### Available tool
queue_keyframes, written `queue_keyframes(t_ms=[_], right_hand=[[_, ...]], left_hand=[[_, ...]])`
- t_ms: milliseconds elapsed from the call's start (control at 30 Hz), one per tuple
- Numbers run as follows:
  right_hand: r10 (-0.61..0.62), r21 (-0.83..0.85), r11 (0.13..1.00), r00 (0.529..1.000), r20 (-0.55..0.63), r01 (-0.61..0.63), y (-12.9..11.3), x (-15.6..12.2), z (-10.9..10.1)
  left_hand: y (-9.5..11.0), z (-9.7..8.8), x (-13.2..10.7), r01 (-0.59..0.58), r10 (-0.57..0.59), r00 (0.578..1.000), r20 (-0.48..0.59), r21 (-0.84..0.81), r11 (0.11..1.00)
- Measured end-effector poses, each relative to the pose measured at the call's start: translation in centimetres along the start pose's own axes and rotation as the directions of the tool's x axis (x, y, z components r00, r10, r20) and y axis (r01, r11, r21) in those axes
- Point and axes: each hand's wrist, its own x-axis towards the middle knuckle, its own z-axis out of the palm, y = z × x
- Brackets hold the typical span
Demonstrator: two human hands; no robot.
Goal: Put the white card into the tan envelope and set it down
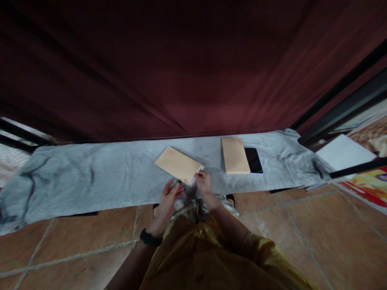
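Note:
A tan paper envelope (178, 162) lies slanted on the grey cloth in front of me. Out of its right end shows a narrow strip of white paper (196, 175). My right hand (203, 183) is closed at that end, its thumb and fingers pinching the white paper. Just below the envelope's lower edge is my left hand (171, 193), with its fingers bent and apart. I see nothing clearly held in it, and whether it touches the envelope I cannot tell.
Grey cloth (115, 173) covers a long, narrow bench. To the right sit a stack of tan envelopes (235, 156) and a dark-screened phone (254, 160), partly under the stack. A dark red curtain (187, 80) hangs behind. Black metal bars (347, 92) and a white sheet (344, 152) are at far right.

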Motion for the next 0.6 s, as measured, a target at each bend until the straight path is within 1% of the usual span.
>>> queue_keyframes(t_ms=[33,67,100,167,267,367,500,600], right_hand=[[0.014,0.018,1.000,1.000,-0.010,-0.014,0.0,-0.2,0.1],[0.031,0.031,0.999,0.999,-0.022,-0.030,0.0,-0.4,0.3],[0.046,0.042,0.998,0.998,-0.032,-0.045,0.0,-0.6,0.4],[0.064,0.062,0.996,0.997,-0.044,-0.061,-0.1,-1.0,0.6],[0.080,0.083,0.994,0.996,-0.041,-0.077,-0.3,-1.4,0.7],[0.095,0.096,0.991,0.995,-0.017,-0.093,-0.6,-1.7,0.4],[0.109,0.099,0.989,0.994,0.024,-0.111,-0.8,-2.1,-0.1],[0.106,0.069,0.992,0.993,0.042,-0.109,-0.8,-2.4,-0.4]], left_hand=[[0.1,0.9,-0.3,0.117,-0.112,0.992,0.064,-0.088,0.989],[0.2,1.8,-0.4,0.202,-0.186,0.975,0.120,-0.140,0.969],[0.4,2.6,-0.5,0.246,-0.220,0.963,0.158,-0.167,0.955],[0.7,4.2,-0.4,0.240,-0.211,0.962,0.172,-0.171,0.956],[0.6,5.6,0.0,0.161,-0.145,0.983,0.114,-0.138,0.977],[0.6,5.6,0.5,0.131,-0.122,0.989,0.089,-0.097,0.987],[1.5,4.2,1.2,0.114,-0.114,0.989,0.099,0.002,0.993],[2.3,3.3,2.0,0.103,-0.110,0.988,0.106,0.075,0.992]])
